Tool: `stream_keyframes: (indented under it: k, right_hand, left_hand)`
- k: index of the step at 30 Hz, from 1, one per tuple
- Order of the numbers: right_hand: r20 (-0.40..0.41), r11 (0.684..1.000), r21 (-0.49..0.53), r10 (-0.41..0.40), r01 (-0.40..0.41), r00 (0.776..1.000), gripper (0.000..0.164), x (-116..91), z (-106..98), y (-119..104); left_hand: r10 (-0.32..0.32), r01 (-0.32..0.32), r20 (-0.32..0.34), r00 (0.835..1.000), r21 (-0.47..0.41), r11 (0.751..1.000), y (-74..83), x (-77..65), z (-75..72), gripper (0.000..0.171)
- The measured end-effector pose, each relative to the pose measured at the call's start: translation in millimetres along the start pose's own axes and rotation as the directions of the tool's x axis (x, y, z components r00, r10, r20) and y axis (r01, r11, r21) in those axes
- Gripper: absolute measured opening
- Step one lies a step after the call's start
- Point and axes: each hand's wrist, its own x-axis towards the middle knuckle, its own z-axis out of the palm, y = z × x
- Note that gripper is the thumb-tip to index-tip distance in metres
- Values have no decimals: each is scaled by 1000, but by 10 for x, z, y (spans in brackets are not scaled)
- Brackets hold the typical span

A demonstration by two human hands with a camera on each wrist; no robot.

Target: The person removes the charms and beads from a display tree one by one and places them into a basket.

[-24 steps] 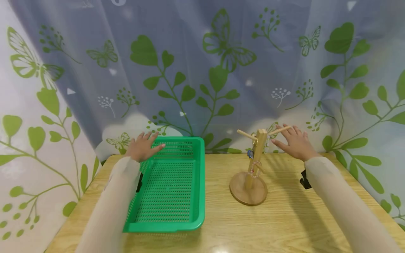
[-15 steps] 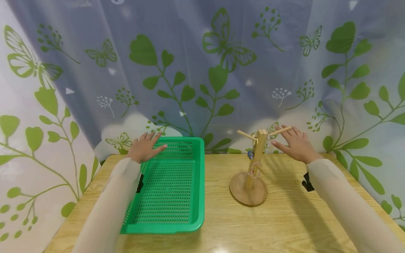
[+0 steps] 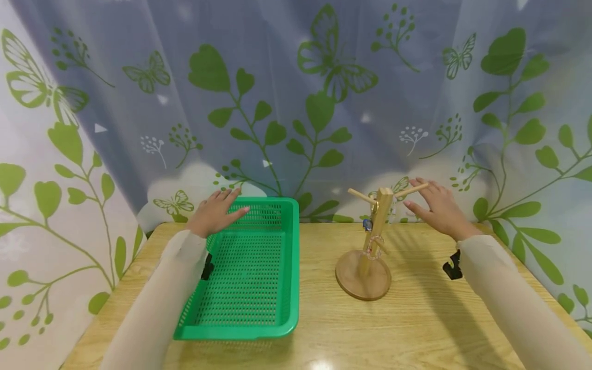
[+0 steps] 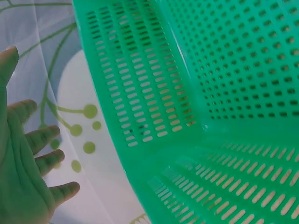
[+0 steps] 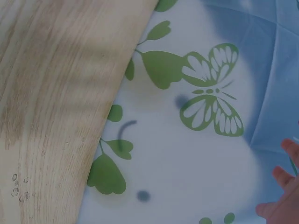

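Observation:
My left hand (image 3: 215, 215) hovers over the back left part of a green plastic basket (image 3: 294, 267), fingers spread and holding nothing. In the left wrist view that hand (image 4: 23, 172) appears beside the basket's slotted wall (image 4: 135, 93). To the right of the basket stands a wooden rack (image 3: 379, 221) with a round base and pegs. A pink beaded bracelet (image 3: 373, 247) hangs low on it, and a small blue piece (image 3: 367, 224) hangs higher. My right hand (image 3: 439, 209) is raised behind the rack's right peg, fingers extended; contact with the peg cannot be made out.
The wooden table (image 3: 319, 318) carries the basket and the rack. A curtain (image 3: 277, 103) printed with leaves and butterflies hangs along its back edge. Black wrist mounts (image 3: 453, 265) sit under both forearms.
Both hands have shifted slightly to the right, still spread. The view has tilted a little. Basket and rack stay where they were.

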Motion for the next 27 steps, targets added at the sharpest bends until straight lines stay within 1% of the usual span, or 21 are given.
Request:
stream_keyframes:
  k: [3,7,12,16,21,23,27]
  right_hand:
    - [-29,999,51,-14,15,999,63,-10,-25,9]
    - [-28,993,119,-22,25,999,63,-42,-43,17]
    - [-26,981,193,-18,22,1000,62,-99,-55,20]
    - [-12,965,261,12,-8,1000,62,-135,-87,12]
    - [44,935,342,80,-91,996,61,-172,-125,-22]
    - [64,922,369,104,-120,993,61,-193,-135,-56]
    - [72,901,412,120,-139,990,59,-227,-141,-122]
  left_hand:
    - [7,-8,-10,1000,-26,1000,30,6,1,71]
    - [30,-32,-23,999,-62,998,90,-3,-12,70]
    - [51,-52,-11,999,-132,990,203,-19,-42,69]
    - [70,-71,-15,997,-173,982,289,-24,-56,69]
    - [80,-79,-3,997,-233,969,352,-24,-52,70]
    - [86,-82,4,996,-262,962,373,-29,-45,71]
    - [95,-87,9,995,-322,943,430,-43,-33,72]
